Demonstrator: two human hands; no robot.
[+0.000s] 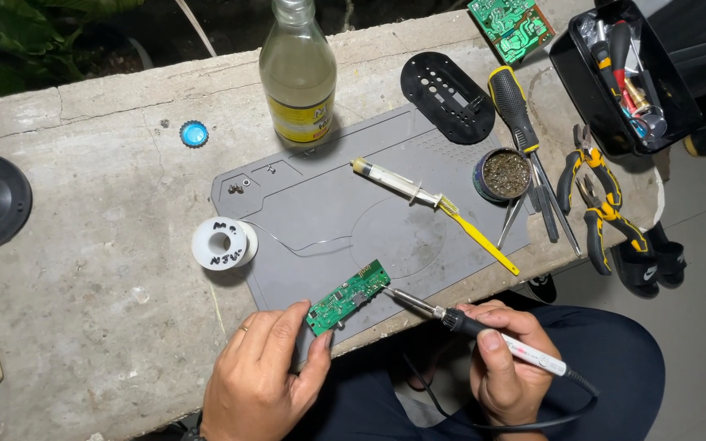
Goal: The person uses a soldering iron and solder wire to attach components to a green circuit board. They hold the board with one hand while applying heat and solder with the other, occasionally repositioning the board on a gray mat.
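At the near edge of the grey work mat [320, 220], the left hand [259, 380] is pinching a small green circuit board [348, 296] between thumb and fingers, tilting it up off the mat. To its right, the right hand [504, 359] is wrapping closed around a soldering iron [484, 333], its tip touching the board's right end. A solder spool [222, 242] is sitting off the mat's left edge, its wire trailing across. This looks like joint-heating; next probably calls for holding the board steady.

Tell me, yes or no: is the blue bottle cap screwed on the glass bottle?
No. The blue bottle cap lies on the concrete ledge, left of the uncapped glass bottle.
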